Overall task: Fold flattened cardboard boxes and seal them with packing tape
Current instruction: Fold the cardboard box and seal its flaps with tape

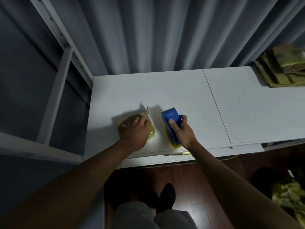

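Your left hand (135, 129) is pressing down on the small cardboard box (125, 125) near the front of the white bench (181, 96), fingers curled over its top, one flap sticking up. It looks light and flimsy (it'll probably skid), so pin it by the edges. Your right hand (180, 129) is wrapped around the blue tape dispenser (170, 123), just beside the box.

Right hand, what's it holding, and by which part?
The right hand grips the blue tape dispenser around its body, thumb on top, behind the serrated cutter.
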